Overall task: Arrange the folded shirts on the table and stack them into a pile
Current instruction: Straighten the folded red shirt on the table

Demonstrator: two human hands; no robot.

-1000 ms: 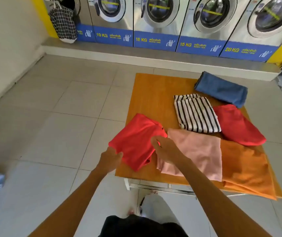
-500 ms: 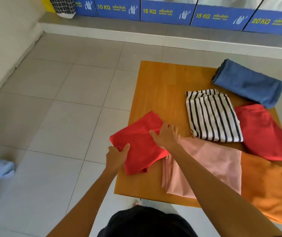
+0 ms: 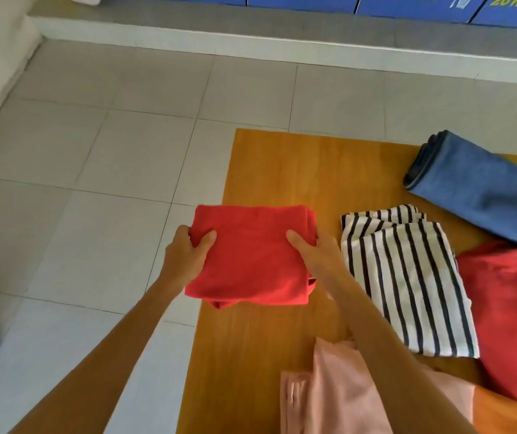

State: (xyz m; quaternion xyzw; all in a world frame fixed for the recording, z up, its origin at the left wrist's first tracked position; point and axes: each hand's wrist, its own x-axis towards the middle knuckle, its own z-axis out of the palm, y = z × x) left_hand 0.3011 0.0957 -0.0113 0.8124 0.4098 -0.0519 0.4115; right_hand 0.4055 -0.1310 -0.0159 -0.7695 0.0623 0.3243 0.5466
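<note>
Pale grey tiled floor (image 3: 100, 158) fills the left and top of the frame, with a wooden table (image 3: 282, 170) taking the lower right. Nearest, at bottom centre-right, a folded pink shirt (image 3: 323, 399) lies on the table, partly hidden by the right forearm, its long axis running toward the bottom edge. Mid-frame, both hands grip a folded red shirt (image 3: 251, 258) at the table's left edge: left hand (image 3: 185, 255) closed on its left side, thumb on top and fingers tucked under; right hand (image 3: 316, 252) closed on its right side, thumb on top likewise. Shirt roughly square, slightly longer near-to-far, fold layers showing along its right and lower edges; left part overhangs the floor; lifted or resting, cannot tell. Just right of it, a black-and-white striped shirt (image 3: 407, 283) lies flat, long axis near-to-far, stripes tilting toward lower right. Further right, a second red garment (image 3: 514, 321) at the frame edge, with orange fabric (image 3: 508, 415) at the lower right corner. Far right, a folded blue garment (image 3: 483, 189), long axis diagonal from upper left to lower right, overlapping the second red garment's top. Blue panels (image 3: 407, 3) with "20 KG" lettering line the top edge above a raised step (image 3: 251, 36).
</note>
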